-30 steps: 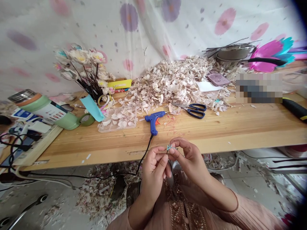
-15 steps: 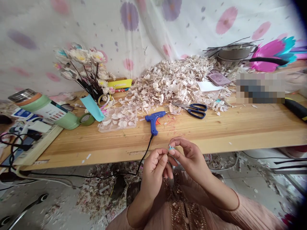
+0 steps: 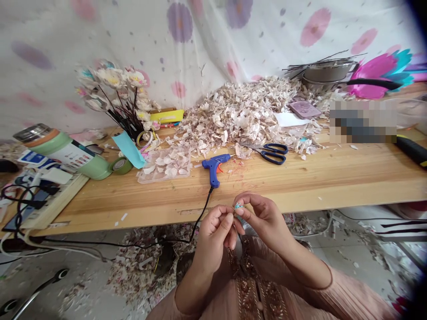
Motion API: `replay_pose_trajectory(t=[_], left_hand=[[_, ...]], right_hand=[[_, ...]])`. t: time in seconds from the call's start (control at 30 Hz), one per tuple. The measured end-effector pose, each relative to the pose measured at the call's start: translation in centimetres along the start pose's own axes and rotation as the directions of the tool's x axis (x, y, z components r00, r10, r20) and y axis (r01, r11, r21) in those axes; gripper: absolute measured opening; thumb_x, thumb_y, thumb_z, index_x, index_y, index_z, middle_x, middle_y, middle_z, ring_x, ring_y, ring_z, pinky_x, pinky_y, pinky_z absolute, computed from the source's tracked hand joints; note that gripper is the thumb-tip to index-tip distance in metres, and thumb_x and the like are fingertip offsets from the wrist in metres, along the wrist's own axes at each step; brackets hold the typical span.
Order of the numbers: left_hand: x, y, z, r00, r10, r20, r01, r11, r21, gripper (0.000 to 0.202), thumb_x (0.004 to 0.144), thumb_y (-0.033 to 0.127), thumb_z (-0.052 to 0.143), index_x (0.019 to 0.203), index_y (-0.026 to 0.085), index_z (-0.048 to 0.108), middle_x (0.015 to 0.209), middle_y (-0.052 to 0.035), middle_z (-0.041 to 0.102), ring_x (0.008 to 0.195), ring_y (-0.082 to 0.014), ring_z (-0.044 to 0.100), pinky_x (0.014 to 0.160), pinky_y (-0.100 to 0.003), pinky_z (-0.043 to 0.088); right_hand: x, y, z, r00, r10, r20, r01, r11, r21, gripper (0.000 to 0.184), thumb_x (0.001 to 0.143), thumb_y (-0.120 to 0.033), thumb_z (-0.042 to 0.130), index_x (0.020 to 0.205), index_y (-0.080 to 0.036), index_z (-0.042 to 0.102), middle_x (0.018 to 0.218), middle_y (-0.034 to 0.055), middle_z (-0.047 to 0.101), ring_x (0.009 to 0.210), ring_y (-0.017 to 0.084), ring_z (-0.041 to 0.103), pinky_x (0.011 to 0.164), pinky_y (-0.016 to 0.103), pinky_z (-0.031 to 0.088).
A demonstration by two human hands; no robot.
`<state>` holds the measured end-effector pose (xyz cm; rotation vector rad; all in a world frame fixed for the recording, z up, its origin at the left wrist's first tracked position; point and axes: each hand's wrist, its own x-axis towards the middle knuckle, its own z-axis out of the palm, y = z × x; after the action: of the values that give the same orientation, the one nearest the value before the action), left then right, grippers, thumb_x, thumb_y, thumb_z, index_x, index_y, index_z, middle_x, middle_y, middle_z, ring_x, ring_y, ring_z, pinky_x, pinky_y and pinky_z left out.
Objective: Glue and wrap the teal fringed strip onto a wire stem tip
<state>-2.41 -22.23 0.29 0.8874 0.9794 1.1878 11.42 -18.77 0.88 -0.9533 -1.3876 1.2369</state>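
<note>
Just in front of the table's near edge, my two hands meet at a small turquoise fringed flower centre [image 3: 238, 206]. Thumb and fingers of my right hand [image 3: 262, 215] pinch it, and its thin strands poke up between the fingertips. My left hand [image 3: 216, 229] is closed in a pinch right beside it, thumb against forefinger; what lies between those fingertips is hidden, perhaps the lower end of the same piece. Beyond my hands a blue hot glue gun [image 3: 212, 169] lies on the wooden table [image 3: 300, 182], its black cord running down past my left hand.
Dark-handled scissors [image 3: 273, 153] lie before a big heap of pale petals [image 3: 240, 113]. A clear compartment tray [image 3: 165, 166] holds more petals. Leftward are finished flowers [image 3: 116, 84], green tape [image 3: 120, 165], a tilted green bottle [image 3: 75, 153] and plugged-in cables [image 3: 30, 195]. A pan [image 3: 328, 73] stands back right.
The turquoise strands look more bunched together between my right fingertips. Both hands have stayed in nearly the same place.
</note>
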Motion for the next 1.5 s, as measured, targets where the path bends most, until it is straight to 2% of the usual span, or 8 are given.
replay_pose_trajectory(t=[0.17,0.27,0.37,0.47,0.6,0.87,1.17,1.5], left_hand=[[0.0,-0.3,0.4,0.996,0.076,-0.040,-0.074,0.996,0.051,0.023,0.086,0.035,0.065,0.099,0.018,0.058,0.076,-0.0003,0.065,0.046,-0.0067,0.053,0.043,-0.018,0.039],[-0.1,-0.8,0.5,0.965,0.221,-0.140,-0.186,0.956,0.227,0.018,0.086,0.030,0.065,0.099,0.020,0.058,0.084,-0.0024,0.068,0.057,-0.0114,0.062,0.053,-0.023,0.049],[-0.1,-1.4,0.2,0.880,0.441,-0.176,-0.304,0.808,0.505,0.013,0.086,0.024,0.064,0.099,0.022,0.065,0.090,-0.0054,0.071,0.072,-0.0170,0.067,0.067,-0.030,0.055],[-0.1,-1.5,-0.2,0.799,0.594,-0.096,-0.376,0.617,0.692,0.021,0.085,0.018,0.063,0.103,0.025,0.071,0.093,-0.0066,0.074,0.082,-0.0210,0.069,0.076,-0.035,0.055],[0.2,-1.1,-0.6,0.762,0.647,-0.003,-0.440,0.521,0.732,0.029,0.087,0.013,0.059,0.108,0.027,0.073,0.091,-0.0062,0.075,0.077,-0.0200,0.069,0.070,-0.032,0.056],[0.4,-1.1,-0.6,0.750,0.661,-0.002,-0.441,0.503,0.744,0.030,0.087,0.012,0.059,0.110,0.027,0.072,0.095,-0.0056,0.075,0.082,-0.0198,0.069,0.074,-0.033,0.055],[0.2,-1.1,-0.8,0.784,0.620,-0.027,-0.410,0.550,0.728,0.028,0.088,0.014,0.059,0.109,0.026,0.072,0.091,-0.0046,0.074,0.071,-0.0177,0.067,0.068,-0.032,0.054],[0.3,-0.6,-0.5,0.785,0.619,-0.026,-0.425,0.569,0.704,0.021,0.088,0.015,0.060,0.103,0.021,0.073,0.079,-0.0021,0.071,0.059,-0.0122,0.063,0.062,-0.027,0.052]], right_hand=[[0.1,-0.2,0.0,1.000,0.026,-0.014,-0.025,0.999,0.025,0.022,0.083,-0.041,0.067,0.076,-0.020,0.063,0.074,0.0018,0.062,0.071,0.017,0.058,0.070,0.031,0.046],[0.2,-0.1,0.0,0.999,0.018,-0.042,-0.018,1.000,-0.003,0.022,0.082,-0.041,0.068,0.076,-0.020,0.062,0.076,0.0025,0.063,0.074,0.017,0.058,0.071,0.031,0.045],[0.3,0.1,0.1,0.999,-0.002,-0.054,0.000,0.999,-0.040,0.023,0.082,-0.041,0.067,0.075,-0.020,0.063,0.078,0.0038,0.064,0.078,0.019,0.058,0.073,0.032,0.045],[0.4,0.1,0.2,0.999,-0.005,-0.038,0.004,0.999,-0.032,0.022,0.084,-0.041,0.066,0.076,-0.021,0.063,0.078,0.0036,0.064,0.078,0.019,0.059,0.074,0.032,0.045],[0.4,0.0,0.3,1.000,-0.008,-0.021,0.007,1.000,-0.003,0.019,0.084,-0.040,0.067,0.080,-0.021,0.064,0.081,0.0031,0.065,0.079,0.018,0.060,0.075,0.032,0.047],[0.2,-0.2,0.3,0.997,0.050,0.054,-0.054,0.995,0.082,0.019,0.084,-0.041,0.067,0.083,-0.022,0.063,0.073,0.0009,0.065,0.072,0.017,0.061,0.073,0.032,0.049],[0.2,0.1,0.2,0.999,0.048,-0.002,-0.048,0.999,0.024,0.022,0.084,-0.041,0.066,0.077,-0.021,0.062,0.076,0.0018,0.063,0.076,0.017,0.057,0.074,0.030,0.045],[0.1,0.1,0.3,0.995,0.100,-0.013,-0.098,0.988,0.118,0.027,0.084,-0.046,0.066,0.080,-0.020,0.061,0.075,0.0012,0.062,0.071,0.015,0.057,0.068,0.027,0.048]])
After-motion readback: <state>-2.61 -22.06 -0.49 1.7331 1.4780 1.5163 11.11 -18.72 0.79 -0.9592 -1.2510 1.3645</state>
